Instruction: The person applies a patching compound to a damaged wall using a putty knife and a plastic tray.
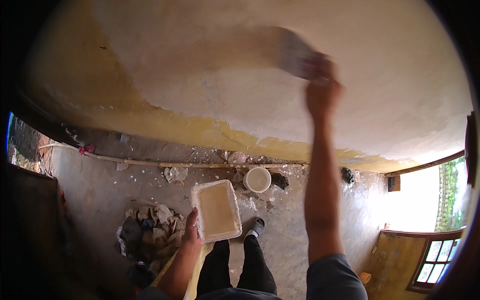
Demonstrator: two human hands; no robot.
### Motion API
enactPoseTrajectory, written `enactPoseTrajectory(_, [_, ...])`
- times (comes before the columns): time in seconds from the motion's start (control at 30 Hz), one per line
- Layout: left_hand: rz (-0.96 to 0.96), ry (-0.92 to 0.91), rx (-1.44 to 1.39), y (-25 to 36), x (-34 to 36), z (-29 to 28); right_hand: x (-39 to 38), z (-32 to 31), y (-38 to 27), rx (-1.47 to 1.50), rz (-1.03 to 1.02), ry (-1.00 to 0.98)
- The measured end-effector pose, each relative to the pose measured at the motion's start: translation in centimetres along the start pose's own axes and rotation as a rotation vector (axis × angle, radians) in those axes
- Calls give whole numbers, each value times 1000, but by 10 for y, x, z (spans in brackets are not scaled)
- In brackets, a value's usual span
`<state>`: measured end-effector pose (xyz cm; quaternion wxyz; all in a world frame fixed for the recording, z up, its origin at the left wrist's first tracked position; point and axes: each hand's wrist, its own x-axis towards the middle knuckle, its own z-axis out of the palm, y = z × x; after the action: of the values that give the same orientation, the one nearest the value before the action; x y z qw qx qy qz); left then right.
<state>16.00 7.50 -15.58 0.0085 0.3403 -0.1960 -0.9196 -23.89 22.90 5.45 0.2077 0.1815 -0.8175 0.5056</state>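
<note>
My left hand [192, 227] grips the left rim of a white rectangular tray [195, 200], smeared around its edges, with a smooth beige layer inside. High in front of me, my right hand [320, 70] is closed around a wide, flat putty knife [292, 54], blurred by motion. Its blade is at the wall [210, 60], to the left of the hand. Pale greyish filler covers much of this wall. Yellow paint [185, 120] shows along its lower and left parts, with a ragged border between the two.
A white bucket [257, 180] stands on the speckled floor by the wall. Behind it a long bamboo pole [190, 165] runs along the wall's foot. Crumpled sacks and rags [155, 225] lie to my left. A bright doorway [415, 197] and a window [435, 261] are at right.
</note>
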Motion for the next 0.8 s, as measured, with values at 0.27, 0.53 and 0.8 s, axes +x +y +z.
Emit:
enactPoseTrajectory(0.27, [-32,20,-2,0,4,10,-19,0,-33,-65,-312,145])
enactPoseTrajectory(0.53, [33,-4,26,-13,19,-27,-35,-135,97,37,57,445])
enactPoseTrajectory(0.8, [-76,21,67,-16,22,-18,-121,153,9,-215,-196,-282])
